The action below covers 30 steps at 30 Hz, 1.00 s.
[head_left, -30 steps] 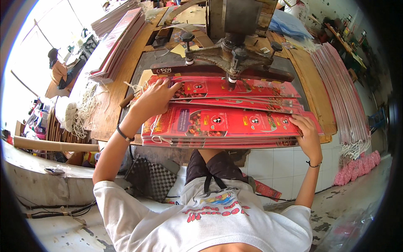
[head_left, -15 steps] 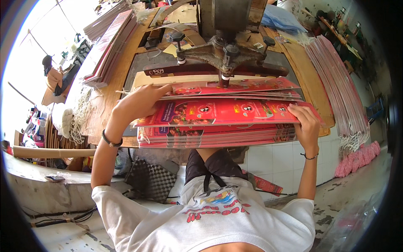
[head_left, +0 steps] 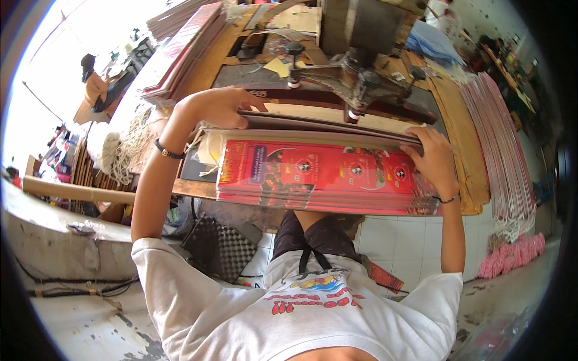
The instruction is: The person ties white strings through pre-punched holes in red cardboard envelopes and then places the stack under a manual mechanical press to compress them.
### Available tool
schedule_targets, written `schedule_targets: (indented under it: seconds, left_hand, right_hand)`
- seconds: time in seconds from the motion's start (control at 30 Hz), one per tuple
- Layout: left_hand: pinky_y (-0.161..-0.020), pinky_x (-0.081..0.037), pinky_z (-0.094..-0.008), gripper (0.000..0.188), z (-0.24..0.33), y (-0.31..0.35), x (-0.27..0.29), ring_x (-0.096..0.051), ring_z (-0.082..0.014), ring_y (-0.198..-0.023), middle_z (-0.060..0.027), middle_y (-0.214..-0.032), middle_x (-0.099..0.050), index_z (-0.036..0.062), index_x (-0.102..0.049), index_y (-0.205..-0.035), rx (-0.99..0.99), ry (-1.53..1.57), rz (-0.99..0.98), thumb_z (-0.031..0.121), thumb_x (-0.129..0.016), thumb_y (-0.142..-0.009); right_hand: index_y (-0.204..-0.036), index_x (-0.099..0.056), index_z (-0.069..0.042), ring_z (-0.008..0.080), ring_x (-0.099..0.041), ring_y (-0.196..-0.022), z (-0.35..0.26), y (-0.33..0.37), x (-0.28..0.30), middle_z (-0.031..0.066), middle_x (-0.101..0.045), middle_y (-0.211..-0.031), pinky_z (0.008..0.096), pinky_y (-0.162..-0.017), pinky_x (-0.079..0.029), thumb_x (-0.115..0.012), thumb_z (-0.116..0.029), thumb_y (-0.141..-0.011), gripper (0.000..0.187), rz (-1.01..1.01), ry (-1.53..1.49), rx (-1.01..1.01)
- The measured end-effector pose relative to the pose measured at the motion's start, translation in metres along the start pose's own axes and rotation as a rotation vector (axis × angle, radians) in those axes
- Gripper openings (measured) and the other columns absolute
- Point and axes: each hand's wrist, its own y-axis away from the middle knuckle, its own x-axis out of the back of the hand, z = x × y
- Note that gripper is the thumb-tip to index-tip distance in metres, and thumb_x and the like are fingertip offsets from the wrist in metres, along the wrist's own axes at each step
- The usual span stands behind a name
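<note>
White cord (head_left: 123, 147) heaped left of the left hand (head_left: 248, 114), and that hand's pinching the dark panel (head_left: 319, 127) by its left end! It spans hand to hand, metal press (head_left: 355, 81) beyond, red printed stack (head_left: 325, 171) just nearer us on the bench (head_left: 468, 144). Right hand (head_left: 426, 150) pinches the other end, pale-edged stack (head_left: 497, 141) farther right!

Clothing and wristwear.
A white short-sleeved T-shirt (head_left: 241, 316) is displaying red lettering (head_left: 283, 308) with a blue-and-yellow motif (head_left: 322, 282) on its far side; dark shorts (head_left: 328, 239) are showing a black drawstring (head_left: 303, 259); a dark bracelet (head_left: 168, 152) is encircling the left wrist, a thinner dark band (head_left: 447, 200) the right.
</note>
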Motion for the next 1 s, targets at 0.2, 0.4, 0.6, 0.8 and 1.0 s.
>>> schedule_targets:
  seconds: [0.2,0.4,0.6,0.8,1.0]
  left_hand:
    - [-0.092,-0.053,-0.0428,0.065,0.005,0.033,-0.003,-0.068,-0.0329,-0.104,-0.0182,-0.113,-0.071,0.0066,-0.066,-0.125,0.159,-0.127,0.116,0.039,-0.082,-0.071]
    - [-0.087,-0.053,-0.0439,0.044,0.025,0.033,-0.041,-0.068,-0.0358,-0.094,-0.0165,-0.103,-0.072,0.0088,-0.065,-0.124,0.184,-0.270,0.215,0.015,-0.070,-0.082]
    - [-0.084,-0.053,-0.0469,0.037,0.001,0.034,-0.070,-0.068,-0.0361,-0.090,-0.0144,-0.103,-0.070,0.0064,-0.066,-0.119,-0.001,-0.425,0.348,0.013,-0.068,-0.083]
    - [-0.072,-0.054,-0.0451,0.025,0.039,0.065,-0.033,-0.069,-0.0336,-0.079,-0.0121,-0.083,-0.069,0.0061,-0.066,-0.108,0.071,-0.458,0.368,0.010,-0.064,-0.084]
    - [-0.074,-0.051,-0.0428,0.022,0.099,0.118,0.015,-0.067,-0.0323,-0.080,-0.0123,-0.081,-0.071,0.0074,-0.073,-0.102,0.072,-0.329,0.327,0.015,-0.071,-0.082]
  right_hand:
    - [-0.100,-0.064,-0.006,0.0336,-0.064,-0.089,0.001,0.001,-0.005,0.0111,-0.069,-0.093,0.0444,-0.077,-0.049,-0.076,-0.032,-0.082,0.034,-0.035,0.002,-0.049]
    - [-0.102,-0.064,-0.007,0.0331,-0.064,-0.090,0.004,0.008,-0.004,0.0107,-0.069,-0.097,0.0430,-0.077,-0.048,-0.077,-0.025,-0.081,0.030,-0.014,-0.007,-0.018]
    - [-0.105,-0.066,-0.009,0.0309,-0.064,-0.094,0.020,0.020,-0.008,0.0091,-0.069,-0.100,0.0420,-0.079,-0.048,-0.076,-0.012,-0.077,0.030,-0.058,0.024,0.024]
    - [-0.100,-0.068,-0.005,0.0329,-0.066,-0.091,0.000,0.018,0.027,0.0114,-0.071,-0.098,0.0403,-0.078,-0.051,-0.075,-0.008,-0.077,0.024,-0.013,-0.069,-0.012]
    - [-0.094,-0.068,-0.003,0.0308,-0.068,-0.079,-0.010,0.015,0.087,0.0127,-0.070,-0.087,0.0368,-0.069,-0.051,-0.079,-0.009,-0.074,0.023,-0.105,-0.200,-0.002]
